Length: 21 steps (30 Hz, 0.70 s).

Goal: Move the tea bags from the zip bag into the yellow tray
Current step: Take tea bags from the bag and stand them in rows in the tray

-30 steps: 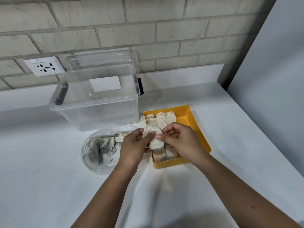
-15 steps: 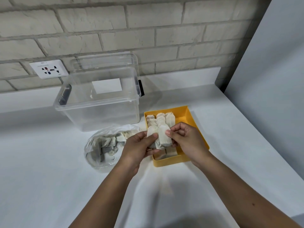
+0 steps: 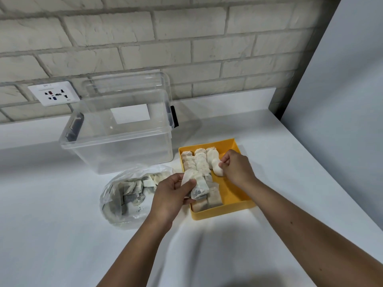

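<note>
The yellow tray (image 3: 234, 194) sits right of centre on the white counter, with several tea bags (image 3: 199, 160) lined up along its left side. Inside the tray, my right hand (image 3: 236, 168) is closed on one white tea bag (image 3: 217, 167), low beside the third row. My left hand (image 3: 170, 195) grips a few tea bags (image 3: 198, 186) over the tray's left edge. The clear zip bag (image 3: 124, 195) lies open to the left of the tray and holds several more tea bags.
A clear plastic storage box (image 3: 118, 137) with its lid leaning behind it stands against the brick wall, just beyond the zip bag. A wall socket (image 3: 54, 95) is at the left. A grey panel (image 3: 342, 100) bounds the counter on the right.
The hands have separated. My right hand took one tea bag and moved right and down into the tray; my left hand stays at the tray's left edge with the remaining bags.
</note>
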Tool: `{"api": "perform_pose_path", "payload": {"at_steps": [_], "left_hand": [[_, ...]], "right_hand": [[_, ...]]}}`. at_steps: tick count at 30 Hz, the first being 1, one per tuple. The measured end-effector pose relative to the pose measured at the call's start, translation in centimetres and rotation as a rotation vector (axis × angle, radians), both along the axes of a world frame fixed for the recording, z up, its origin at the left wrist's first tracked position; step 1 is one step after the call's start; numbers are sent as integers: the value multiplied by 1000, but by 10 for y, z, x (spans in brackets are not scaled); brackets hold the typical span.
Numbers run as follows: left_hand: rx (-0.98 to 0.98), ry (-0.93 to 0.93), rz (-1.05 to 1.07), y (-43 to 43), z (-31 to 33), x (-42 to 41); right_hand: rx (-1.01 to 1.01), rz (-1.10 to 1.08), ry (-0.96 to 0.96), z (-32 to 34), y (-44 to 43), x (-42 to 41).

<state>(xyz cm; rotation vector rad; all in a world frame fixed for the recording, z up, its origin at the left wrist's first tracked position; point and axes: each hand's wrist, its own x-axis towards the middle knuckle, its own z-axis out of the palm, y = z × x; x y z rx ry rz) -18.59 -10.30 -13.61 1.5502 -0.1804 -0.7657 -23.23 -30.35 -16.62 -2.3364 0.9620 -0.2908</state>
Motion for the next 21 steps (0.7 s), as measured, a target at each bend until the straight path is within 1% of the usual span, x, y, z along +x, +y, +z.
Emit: {"api": "perform_pose_path", "payload": {"at_steps": [2, 5, 7, 10, 12, 13, 14, 16, 17, 19, 21], "left_hand": [[10, -30, -24, -1, -1, -1], [11, -63, -61, -1, 0, -1], [8, -65, -73, -1, 1, 1], [12, -60, -58, -1, 2, 4], [-15, -31, -27, 1, 4, 4], [-34, -14, -9, 2, 5, 4], [-51, -1, 7, 3, 6, 3], [-82, 10, 26, 5, 9, 1], [-94, 8, 29, 6, 10, 0], [-106, -3, 20, 7, 12, -6], [-107, -14, -1, 8, 14, -13]], "right_hand": [[22, -10, -10, -9, -3, 8], [51, -65, -84, -16, -8, 18], [102, -62, -121, -20, -12, 25], [124, -20, -83, -16, -11, 26], [91, -4, -144, -3, -3, 15], [111, 2, -204, 7, 5, 6], [188, 20, -268, 17, 14, -5], [462, 101, -383, 37, 38, -29], [560, 136, -402, 44, 49, -39], [609, 152, -408, 48, 65, -55], [573, 102, -426, 45, 73, -65]]}}
